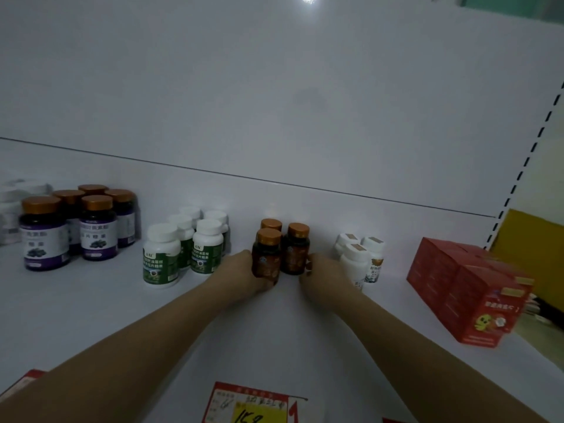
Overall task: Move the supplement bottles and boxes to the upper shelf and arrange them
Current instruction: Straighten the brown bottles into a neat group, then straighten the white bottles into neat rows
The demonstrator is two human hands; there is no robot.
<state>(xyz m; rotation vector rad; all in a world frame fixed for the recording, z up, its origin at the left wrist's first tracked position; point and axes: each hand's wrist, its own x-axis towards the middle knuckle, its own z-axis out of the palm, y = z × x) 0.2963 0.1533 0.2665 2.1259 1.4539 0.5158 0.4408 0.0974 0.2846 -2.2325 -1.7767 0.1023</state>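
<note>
Three brown bottles with copper caps stand in a tight group on the white shelf [274,325]. My left hand [248,271] grips the front left brown bottle [267,254]. My right hand [320,273] touches the side of the right brown bottle [296,250]; its fingers are mostly hidden. The third brown bottle [271,224] stands behind them. Left of these are several green-label white bottles [161,257] and several purple-label bottles [44,236]. White bottles [355,259] stand just right of my right hand, with red boxes [464,288] further right.
A white back panel [274,102] rises behind the shelf. A red and yellow price tag [253,404] hangs at the shelf's front edge. A perforated upright [525,166] bounds the right side. Pale boxes [15,203] sit at far left.
</note>
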